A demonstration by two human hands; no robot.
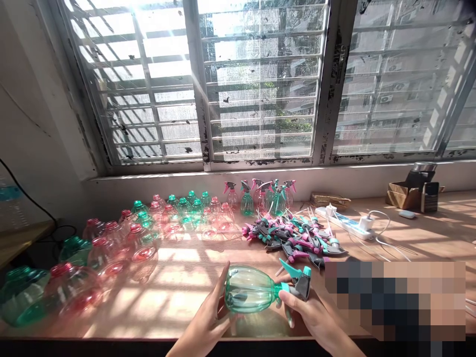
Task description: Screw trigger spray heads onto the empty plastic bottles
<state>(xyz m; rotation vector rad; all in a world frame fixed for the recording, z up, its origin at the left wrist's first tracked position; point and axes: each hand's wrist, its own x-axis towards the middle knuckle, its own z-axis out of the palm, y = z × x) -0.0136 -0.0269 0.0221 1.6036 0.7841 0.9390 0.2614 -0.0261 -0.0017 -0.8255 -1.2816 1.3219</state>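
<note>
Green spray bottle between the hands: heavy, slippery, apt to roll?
The green spray bottle is probably light: its see-through body shows no evident liquid. Its glossy sides may be slippery. Laid down, the round body might roll until the jutting trigger head stops it.

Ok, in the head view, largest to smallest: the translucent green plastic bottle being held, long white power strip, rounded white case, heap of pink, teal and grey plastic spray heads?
1. Heap of spray heads
2. Green bottle, helped by nearness to the camera
3. Power strip
4. White case
</note>
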